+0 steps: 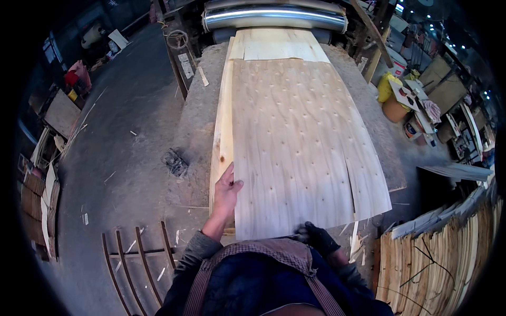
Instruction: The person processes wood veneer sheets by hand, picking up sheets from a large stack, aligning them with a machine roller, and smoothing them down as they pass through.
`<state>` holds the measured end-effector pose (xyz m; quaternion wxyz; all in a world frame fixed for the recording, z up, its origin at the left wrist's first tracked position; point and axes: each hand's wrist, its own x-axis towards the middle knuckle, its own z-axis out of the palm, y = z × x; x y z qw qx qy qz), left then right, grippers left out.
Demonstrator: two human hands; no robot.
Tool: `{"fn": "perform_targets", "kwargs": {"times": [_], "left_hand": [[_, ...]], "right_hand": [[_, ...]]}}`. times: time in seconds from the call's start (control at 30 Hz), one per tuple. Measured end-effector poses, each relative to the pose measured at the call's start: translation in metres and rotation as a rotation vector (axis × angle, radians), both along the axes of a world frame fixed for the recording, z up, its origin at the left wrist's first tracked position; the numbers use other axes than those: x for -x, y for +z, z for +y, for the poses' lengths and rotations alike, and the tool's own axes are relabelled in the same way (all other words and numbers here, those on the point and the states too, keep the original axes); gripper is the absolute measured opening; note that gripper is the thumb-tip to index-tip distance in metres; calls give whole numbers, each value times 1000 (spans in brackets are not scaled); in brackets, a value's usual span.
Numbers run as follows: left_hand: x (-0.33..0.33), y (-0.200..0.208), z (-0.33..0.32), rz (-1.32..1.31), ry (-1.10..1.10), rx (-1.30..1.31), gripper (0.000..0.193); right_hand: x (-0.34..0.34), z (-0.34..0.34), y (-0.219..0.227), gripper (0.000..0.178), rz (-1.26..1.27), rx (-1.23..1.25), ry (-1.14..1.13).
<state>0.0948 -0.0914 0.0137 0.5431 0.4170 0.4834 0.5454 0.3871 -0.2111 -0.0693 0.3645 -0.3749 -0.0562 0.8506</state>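
Note:
A large sheet of wood veneer (295,137), pale and dotted with small knots, lies in front of me with a long split near its right side. At its left edge is my bare left hand (225,195), thumb over the top face and fingers along the edge, closed on the sheet. My right hand (317,238), in a dark glove, grips the near edge close to my body; its fingertips are partly hard to make out. Beneath the sheet, other yellowish veneer (225,131) shows along the left and at the far end.
Beyond the far end sits a machine with a shiny metal roller (274,19). A stack of veneer (432,263) stands at my lower right, and a slatted rack (139,258) at lower left. Buckets and a yellow bag (386,87) are at right. Wood scraps litter the floor (121,137).

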Motion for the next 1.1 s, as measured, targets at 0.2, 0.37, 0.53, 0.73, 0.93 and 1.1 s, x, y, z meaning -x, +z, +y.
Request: {"fn": "perform_targets", "kwargs": {"times": [0.2, 0.37, 0.53, 0.73, 0.93, 1.1], "left_hand": [[6, 41, 7, -76, -12, -73, 57], [37, 40, 25, -43, 15, -47, 56], [70, -65, 37, 540, 192, 16, 59], [43, -104, 12, 1237, 78, -6, 80], [44, -113, 14, 1207, 48, 50, 82], [60, -114, 10, 1027, 16, 21, 64]], "right_hand": [[-15, -21, 36, 28, -283, -29, -88], [-4, 4, 10, 22, -741, -703, 54], [24, 90, 19, 11, -965, -1110, 254], [49, 214, -5, 28, -29, -345, -204], [65, 308, -8, 31, 75, -449, -333], [65, 253, -20, 30, 12, -335, -150]]}}
